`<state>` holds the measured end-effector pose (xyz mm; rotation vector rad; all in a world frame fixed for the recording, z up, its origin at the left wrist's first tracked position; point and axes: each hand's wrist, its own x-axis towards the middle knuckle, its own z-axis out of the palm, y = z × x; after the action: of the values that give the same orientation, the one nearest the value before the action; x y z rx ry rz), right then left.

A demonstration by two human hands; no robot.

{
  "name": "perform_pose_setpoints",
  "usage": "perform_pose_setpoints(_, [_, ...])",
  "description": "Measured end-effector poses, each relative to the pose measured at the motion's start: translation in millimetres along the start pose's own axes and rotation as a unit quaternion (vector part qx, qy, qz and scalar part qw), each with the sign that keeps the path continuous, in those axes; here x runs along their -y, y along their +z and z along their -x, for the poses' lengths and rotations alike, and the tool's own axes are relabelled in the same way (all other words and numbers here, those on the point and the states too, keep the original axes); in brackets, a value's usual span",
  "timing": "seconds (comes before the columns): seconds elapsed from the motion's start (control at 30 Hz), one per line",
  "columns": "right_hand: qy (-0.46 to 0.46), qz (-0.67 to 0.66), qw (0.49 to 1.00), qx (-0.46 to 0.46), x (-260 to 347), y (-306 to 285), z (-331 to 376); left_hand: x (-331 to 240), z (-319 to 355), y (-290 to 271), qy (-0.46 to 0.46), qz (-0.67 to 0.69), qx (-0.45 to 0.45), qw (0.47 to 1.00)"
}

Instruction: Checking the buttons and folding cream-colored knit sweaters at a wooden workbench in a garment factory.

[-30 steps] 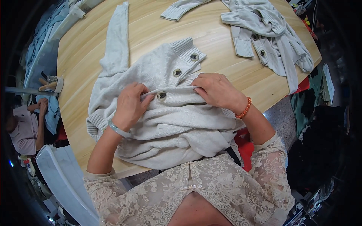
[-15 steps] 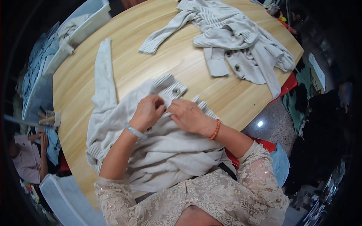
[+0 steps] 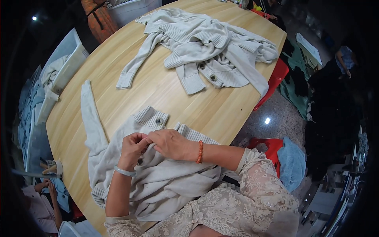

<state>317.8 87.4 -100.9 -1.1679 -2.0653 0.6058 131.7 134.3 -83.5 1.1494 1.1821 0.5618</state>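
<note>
A light grey knitted cardigan [image 3: 169, 177] lies bunched on the table edge and against my lap, one sleeve stretched away to the far left. My left hand [image 3: 133, 150] is closed in a pinch on its front, wearing a pale bangle. Right beside it my right hand [image 3: 173, 144], with an orange bead bracelet, also pinches the knit; the fingertips of both meet. What exactly lies between the fingertips is hidden. A dark button [image 3: 159, 121] shows on the ribbed band beyond the hands, and another button [image 3: 139, 162] sits just below them.
More light grey cardigans [image 3: 197, 43] lie piled on the far side of the wooden table [image 3: 106, 75]. White bins [image 3: 69, 73] of clothes stand along the left, near a small tool cup [image 3: 59, 168]. Blue knitwear [image 3: 291, 164] hangs over a red chair [image 3: 272, 147]. Another person's hands [image 3: 50, 187] are at lower left.
The view has swung, so the table and far pile appear shifted left and lower. My hands stay together on the cardigan; the lower button is now plainer to see.
</note>
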Motion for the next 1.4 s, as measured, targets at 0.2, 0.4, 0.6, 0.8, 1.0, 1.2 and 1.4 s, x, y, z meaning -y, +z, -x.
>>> perform_pose_setpoints(0.2, [-0.014,0.028,0.999,-0.023,-4.9,8.3,6.2,6.2,5.5,-10.8,-0.015,0.057,0.029,0.998])
perform_pose_setpoints(0.4, [0.011,0.008,0.999,0.036,-14.5,7.8,4.4,19.5,28.6,-5.1,0.146,-0.152,0.017,0.977])
perform_pose_setpoints(0.6, [0.015,-0.045,0.994,0.099,-18.1,-10.5,-2.9,14.0,26.4,5.6,0.132,-0.167,-0.034,0.976])
perform_pose_setpoints(0.8, [-0.009,-0.069,0.996,0.052,-23.1,-7.5,-1.5,19.0,22.0,-2.8,0.098,-0.088,0.000,0.991])
perform_pose_setpoints(1.0, [0.004,-0.089,0.990,0.112,-22.1,-11.2,-2.1,22.7,20.8,-9.0,0.135,-0.139,0.017,0.981])
perform_pose_setpoints(1.2, [0.056,0.053,0.988,0.131,-26.6,-50.4,10.1,14.6,19.9,2.1,0.160,-0.320,-0.070,0.931])
perform_pose_setpoints(1.4, [0.096,0.154,0.964,0.195,-44.9,-67.2,15.5,-0.4,2.2,22.7,0.235,-0.352,-0.080,0.903])
